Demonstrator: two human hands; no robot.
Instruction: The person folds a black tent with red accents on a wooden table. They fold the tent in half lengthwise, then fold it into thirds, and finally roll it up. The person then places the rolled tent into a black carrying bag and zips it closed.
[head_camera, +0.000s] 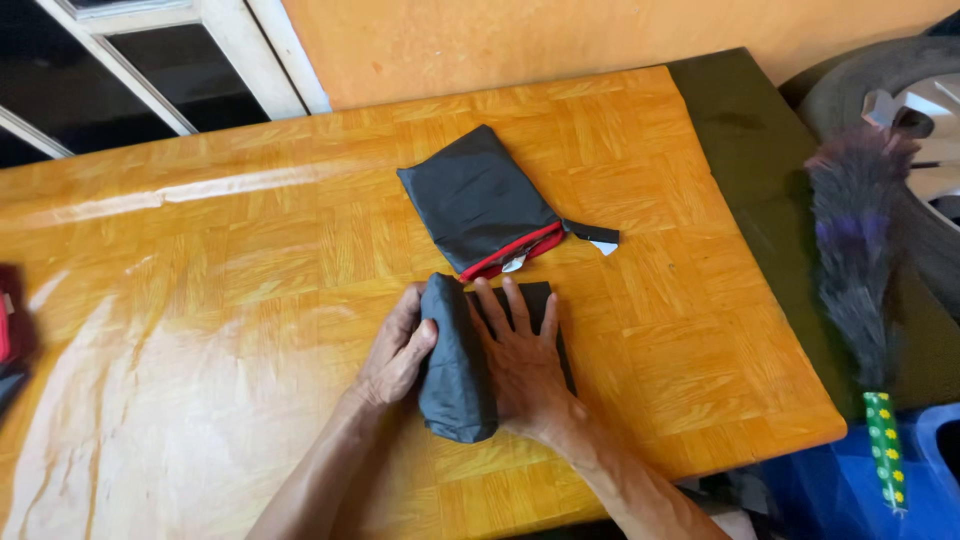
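Two bare hands, left hand (397, 352), right hand (520, 362), bare forearms, no sleeves, rings or watch visible

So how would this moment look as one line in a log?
left hand: grips rolled dark fabric | right hand: flat on unrolled part | black pouch with red zip: apart, beyond | wooden table

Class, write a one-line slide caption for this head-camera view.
Left hand grips a rolled dark fabric bundle while right hand presses flat beside it, near a red-zipped black pouch.
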